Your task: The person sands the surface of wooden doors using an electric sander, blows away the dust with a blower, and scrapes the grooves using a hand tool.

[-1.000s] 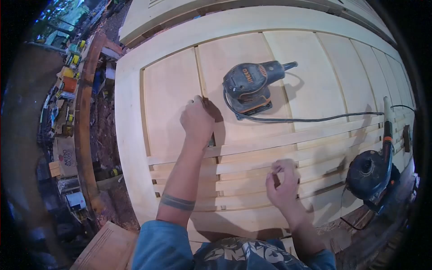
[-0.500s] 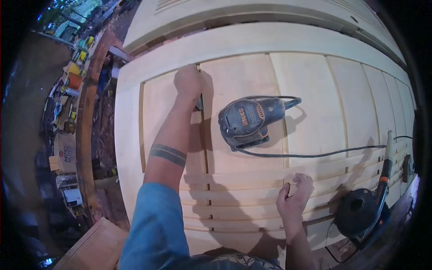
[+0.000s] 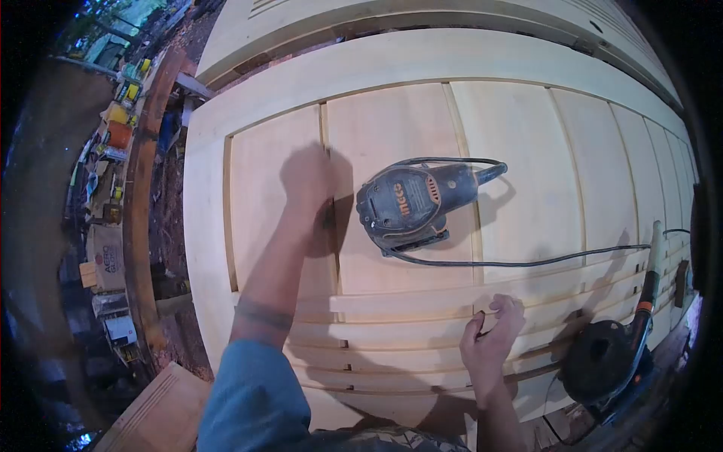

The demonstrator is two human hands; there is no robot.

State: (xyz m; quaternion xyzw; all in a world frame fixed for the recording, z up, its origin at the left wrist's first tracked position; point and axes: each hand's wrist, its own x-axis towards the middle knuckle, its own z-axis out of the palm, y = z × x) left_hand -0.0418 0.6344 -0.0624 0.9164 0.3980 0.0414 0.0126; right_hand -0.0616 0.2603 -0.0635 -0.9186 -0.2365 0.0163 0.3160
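Pale wooden panelling (image 3: 520, 151) fills most of the view. Over a groove (image 3: 336, 264) in it, the left hand (image 3: 307, 179) is blurred, balled into a fist; I cannot tell whether it grips anything. Near it, at 3 o'clock, sits a corded sander (image 3: 399, 197). At 4 o'clock, the right hand (image 3: 493, 331) is half curled, a gap at its thumb, over the slats (image 3: 414, 335); farther out is 1 dark round tool (image 3: 599, 361). Room for the fist runs toward 12 o'clock, up to the frame (image 3: 207, 226), whose outer edge passes at 9 o'clock.
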